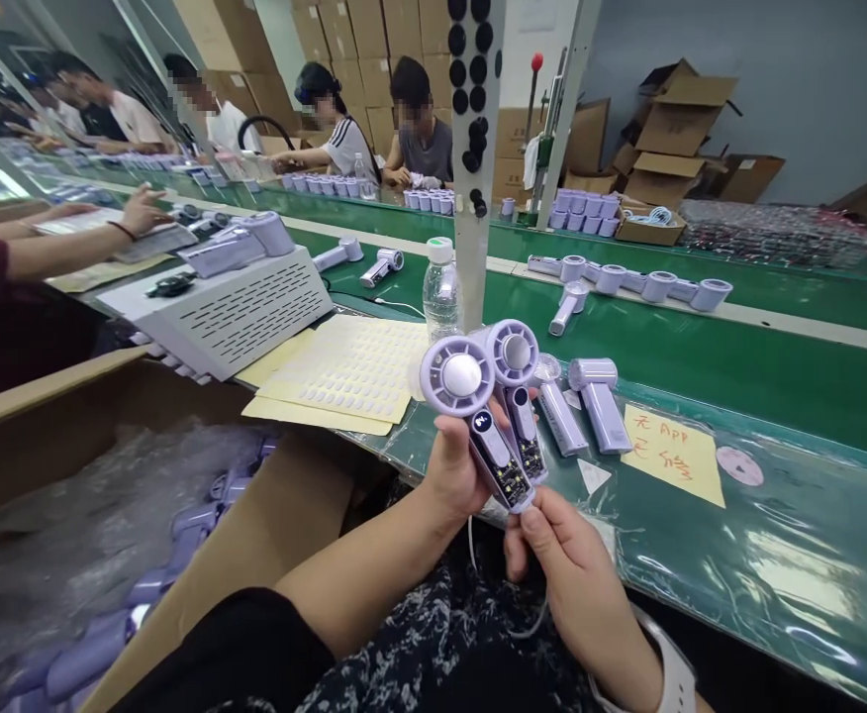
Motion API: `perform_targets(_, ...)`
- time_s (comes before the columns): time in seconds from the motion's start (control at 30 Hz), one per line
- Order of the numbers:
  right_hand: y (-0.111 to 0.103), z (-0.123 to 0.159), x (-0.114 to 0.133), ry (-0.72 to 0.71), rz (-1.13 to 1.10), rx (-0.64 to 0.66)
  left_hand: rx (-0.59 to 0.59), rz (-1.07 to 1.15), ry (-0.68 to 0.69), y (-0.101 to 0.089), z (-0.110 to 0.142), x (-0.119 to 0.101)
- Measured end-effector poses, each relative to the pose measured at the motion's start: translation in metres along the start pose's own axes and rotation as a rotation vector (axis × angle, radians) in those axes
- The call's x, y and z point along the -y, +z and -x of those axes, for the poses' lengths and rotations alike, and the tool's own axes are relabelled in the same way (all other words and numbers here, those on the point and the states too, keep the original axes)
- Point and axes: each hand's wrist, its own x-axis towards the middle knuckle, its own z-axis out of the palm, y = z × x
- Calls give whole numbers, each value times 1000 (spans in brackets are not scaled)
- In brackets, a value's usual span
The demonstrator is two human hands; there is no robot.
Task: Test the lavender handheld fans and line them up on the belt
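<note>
My left hand (454,470) is closed round two light purple handheld fans, held side by side and tilted. The front handheld fan (504,465) has its handle cover off, showing a dark circuit board and a small lit display. Behind it, the second handheld fan (527,436) also shows a bare board. My right hand (571,555) pinches the lower end of the front fan's handle; whatever else lies between its fingertips is hidden. A thin white cable (472,543) hangs below the hands. Just beyond them, two more fans (604,406) lie on the green bench.
A water bottle (442,297) stands by a metal post (472,248). Sticker sheets (344,371) and a vented grey box (233,307) are left. A handwritten yellow note (675,456) lies right. A carton (255,535) of fans stands lower left. Several people work beyond the green conveyor (797,366).
</note>
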Motion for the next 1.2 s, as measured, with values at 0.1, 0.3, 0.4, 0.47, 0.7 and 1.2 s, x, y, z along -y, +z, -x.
perform_targets(0.1,-7,-1,7,-199,185,28,-29,57,-55,4,2,-5)
perform_targets(0.3,-3,0,7,-338,177,-28,-59,169,-130,8,0,-18)
perform_targets(0.4,0,1,4,-197,152,-113,-33,141,-120,6,2,-19)
perform_targets(0.47,3,3,2,-101,68,-123,1,127,-108,4,4,-17)
perform_targets(0.7,16,4,-9,56,-256,-215,52,129,-4,-1,10,1)
perform_targets(1.2,-86,-33,28,-165,664,-564,44,-165,-75,-43,6,-35)
